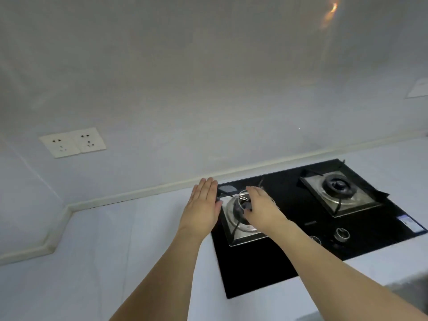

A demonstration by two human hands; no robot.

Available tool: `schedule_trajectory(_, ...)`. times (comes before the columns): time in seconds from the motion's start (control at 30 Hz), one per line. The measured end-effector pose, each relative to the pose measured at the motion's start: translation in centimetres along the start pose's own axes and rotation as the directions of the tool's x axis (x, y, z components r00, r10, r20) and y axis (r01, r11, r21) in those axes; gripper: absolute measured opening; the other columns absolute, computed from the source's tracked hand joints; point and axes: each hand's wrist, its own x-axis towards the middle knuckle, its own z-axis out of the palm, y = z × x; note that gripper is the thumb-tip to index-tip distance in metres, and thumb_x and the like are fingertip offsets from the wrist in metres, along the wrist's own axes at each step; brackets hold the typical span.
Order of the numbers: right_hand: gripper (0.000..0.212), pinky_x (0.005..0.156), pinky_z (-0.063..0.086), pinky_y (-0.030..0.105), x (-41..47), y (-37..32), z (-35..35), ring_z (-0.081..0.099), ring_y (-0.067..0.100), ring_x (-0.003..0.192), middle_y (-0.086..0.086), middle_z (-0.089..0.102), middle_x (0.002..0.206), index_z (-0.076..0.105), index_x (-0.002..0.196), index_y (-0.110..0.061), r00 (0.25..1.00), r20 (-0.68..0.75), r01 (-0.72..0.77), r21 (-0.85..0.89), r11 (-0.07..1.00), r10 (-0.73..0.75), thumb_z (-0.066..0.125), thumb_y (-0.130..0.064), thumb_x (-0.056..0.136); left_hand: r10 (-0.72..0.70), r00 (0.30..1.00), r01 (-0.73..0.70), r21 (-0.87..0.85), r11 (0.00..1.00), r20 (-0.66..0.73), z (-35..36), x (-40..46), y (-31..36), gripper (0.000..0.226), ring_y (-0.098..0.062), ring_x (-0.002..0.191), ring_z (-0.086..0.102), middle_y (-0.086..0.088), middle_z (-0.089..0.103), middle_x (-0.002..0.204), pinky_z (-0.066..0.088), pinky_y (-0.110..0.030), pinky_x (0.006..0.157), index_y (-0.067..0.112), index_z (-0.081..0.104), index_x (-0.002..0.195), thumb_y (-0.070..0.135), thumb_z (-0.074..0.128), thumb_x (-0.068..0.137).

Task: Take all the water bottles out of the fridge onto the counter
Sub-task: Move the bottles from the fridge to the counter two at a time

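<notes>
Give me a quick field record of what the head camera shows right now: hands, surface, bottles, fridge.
left hand: open, fingers straight, holding nothing
right hand: open, above left burner, holding nothing
surface: white counter with black gas hob
wall: double socket
water bottles: none in view
fridge: not in view

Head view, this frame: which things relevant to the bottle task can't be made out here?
- Fridge and water bottles: outside the head view.
- Left burner: partly covered by the right hand, whose fingers' undersides are hidden.
- Left hand: flat, back to the camera; whether it touches the counter can't be told.
- Knob markings and sticker text: too small.
</notes>
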Motion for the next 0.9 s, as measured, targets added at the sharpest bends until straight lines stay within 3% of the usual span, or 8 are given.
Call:
schedule_trajectory(0.17, 0.066, 0.12, 0.019, 0.036, -5.5, 10.4, -5.8, 0.015, 0.022, 0.148, 0.008, 0.02, 0.159, 0.023, 0.153, -0.01, 0.99, -0.091, -0.106, 0.053, 0.993, 0.111, 0.054, -0.017, 0.095, 0.164, 0.986, -0.164, -0.025, 0.986, 0.033, 2.3, 3.2, 12.5, 0.059, -0.016, 0.153, -0.001, -0.002, 0.01, 0.166, 0.0, -0.033, 0.125, 0.012, 0.014, 0.158, 0.035, 0.032, 0.107)
schedule_trajectory(0.43, 0.063, 0.119, 0.022, 0.033, -14.5, 23.9, -14.5, 0.024, 0.023, 0.144, 0.01, 0.027, 0.156, 0.03, 0.15, -0.009, 0.919, -0.26, -0.276, 0.113, 0.955, 0.296, 0.054, -0.015, 0.091, 0.447, 0.894, -0.446, -0.037, 0.894, 0.02, 4.4, 6.6, 31.1, 0.06, -0.018, 0.153, 0.008, -0.005, 0.018, 0.165, 0.003, -0.034, 0.125, 0.011, 0.02, 0.157, 0.037, 0.037, 0.106)
schedule_trajectory(0.6, 0.061, 0.116, 0.022, 0.029, -18.2, 29.6, -18.7, 0.027, 0.025, 0.142, 0.012, 0.028, 0.154, 0.03, 0.149, -0.006, 0.866, -0.299, -0.37, 0.158, 0.916, 0.401, 0.052, -0.013, 0.092, 0.557, 0.831, -0.555, -0.063, 0.829, 0.011, 5.9, 8.5, 39.2, 0.059, -0.018, 0.153, 0.007, -0.005, 0.017, 0.165, 0.002, -0.033, 0.125, 0.01, 0.019, 0.157, 0.034, 0.038, 0.106)
schedule_trajectory(0.9, 0.063, 0.118, 0.012, 0.028, -20.2, 40.4, -24.4, 0.014, 0.021, 0.148, 0.009, 0.018, 0.16, 0.023, 0.152, -0.009, 0.74, -0.38, -0.529, 0.182, 0.829, 0.555, 0.048, -0.017, 0.095, 0.721, 0.693, -0.714, -0.136, 0.687, -0.001, 11.0, 14.5, 52.4, 0.058, -0.021, 0.153, 0.009, -0.007, 0.019, 0.164, 0.007, -0.037, 0.125, 0.008, 0.019, 0.156, 0.035, 0.035, 0.107)
